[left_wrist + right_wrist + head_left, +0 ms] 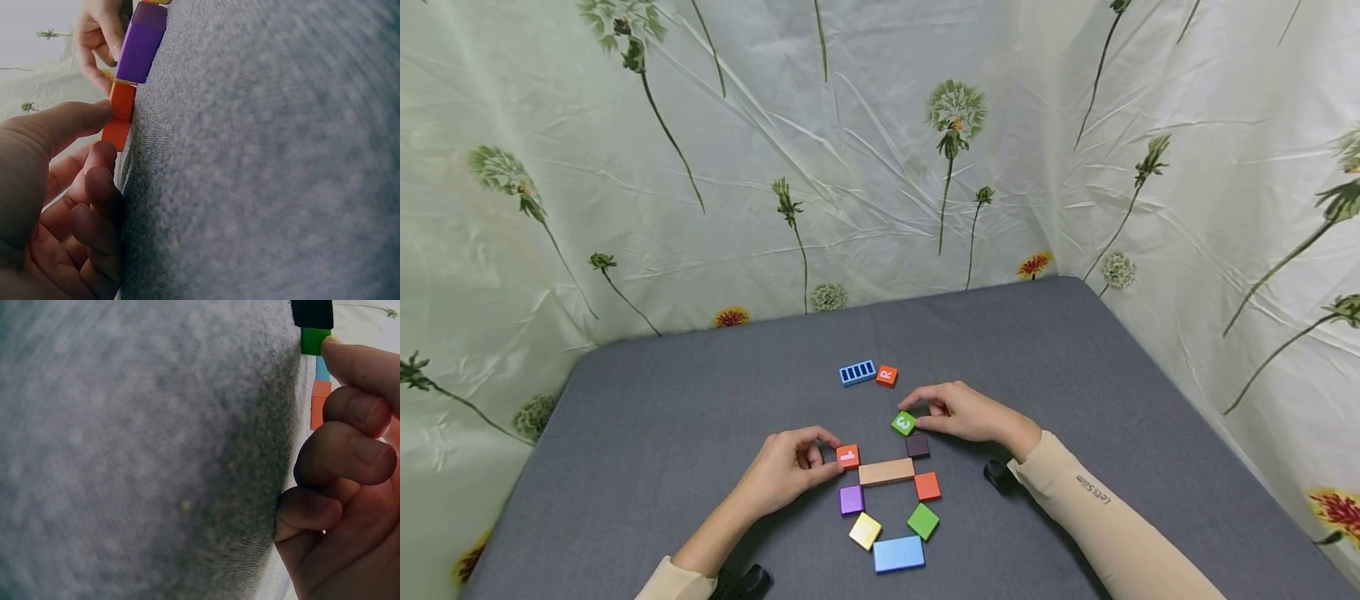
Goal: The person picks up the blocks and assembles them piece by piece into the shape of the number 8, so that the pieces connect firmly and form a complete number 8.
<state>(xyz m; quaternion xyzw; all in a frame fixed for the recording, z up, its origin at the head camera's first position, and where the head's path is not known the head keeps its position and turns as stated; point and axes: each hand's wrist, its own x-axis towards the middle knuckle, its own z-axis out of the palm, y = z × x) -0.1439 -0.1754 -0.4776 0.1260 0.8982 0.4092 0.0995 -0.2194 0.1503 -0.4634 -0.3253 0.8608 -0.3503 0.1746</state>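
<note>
My left hand (780,472) pinches a small orange-red block (847,457) marked with a white 1, its thumb and forefinger on two sides. In the left wrist view, that orange-red block (119,122) lies on the grey cloth near a purple block (142,44). With thumb and forefinger, my right hand (966,412) pinches a green block (903,422) bearing a white 3. A dark block (917,446) is just below this one. Between the hands, a long wooden block (886,472) lies flat. The right wrist view shows the green block (315,342) at the thumb tip.
Nearer me, a ring holds a purple block (852,500), yellow block (865,531), light-blue block (898,554), plain green block (923,522) and red block (927,486). Farther off lie a blue slotted block (857,372) and an R block (887,376). A flowered curtain (880,167) hangs behind the table.
</note>
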